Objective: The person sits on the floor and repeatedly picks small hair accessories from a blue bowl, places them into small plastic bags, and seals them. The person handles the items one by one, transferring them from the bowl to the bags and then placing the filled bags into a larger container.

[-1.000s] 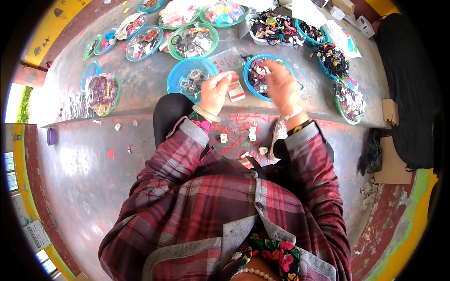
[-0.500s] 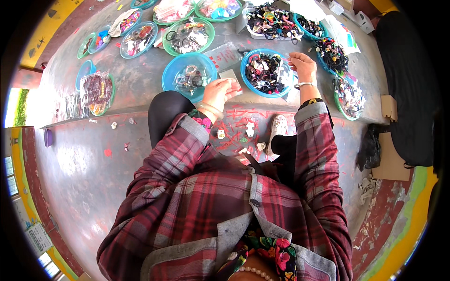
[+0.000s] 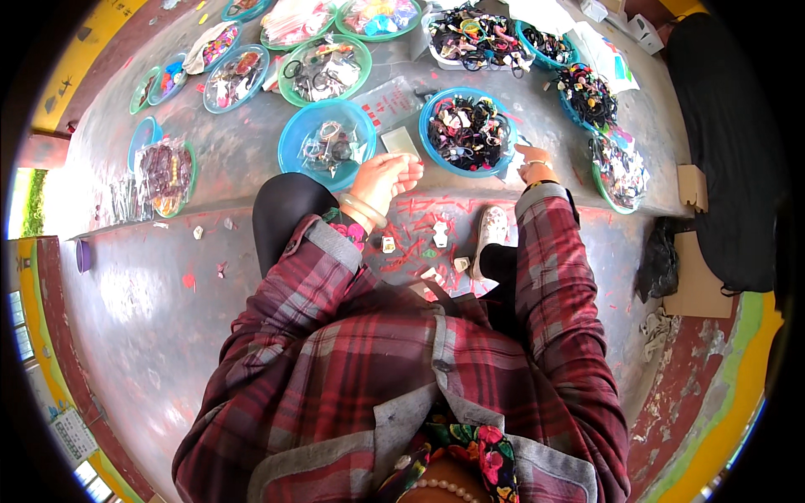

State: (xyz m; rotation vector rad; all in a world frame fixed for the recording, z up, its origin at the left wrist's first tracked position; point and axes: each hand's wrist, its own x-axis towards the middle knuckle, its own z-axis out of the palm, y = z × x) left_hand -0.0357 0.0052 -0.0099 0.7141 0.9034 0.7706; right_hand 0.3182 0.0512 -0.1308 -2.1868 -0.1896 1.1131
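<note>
My left hand, a bangle on its wrist, is held palm up beside the large blue bowl. Its fingers are curled together, and whatever they may hold is too small to make out. Clear bags with hair ties lie in that bowl. My right hand is closed at the right rim of another blue bowl, heaped with dark hair ties with small coloured ornaments. A bit of clear plastic shows at its fingers. Between the bowls lies a small pale card stack.
Green and blue bowls of bagged accessories stand farther back. A white tray of hair ties and more filled bowls are at the right. Red scraps litter the lower floor, below the ledge. A cardboard box stands far right.
My right hand has come down and nearer, beside the bowl's rim, with the clear plastic lower too. My left hand's fingers have curled in more. The whole view has shifted slightly.
</note>
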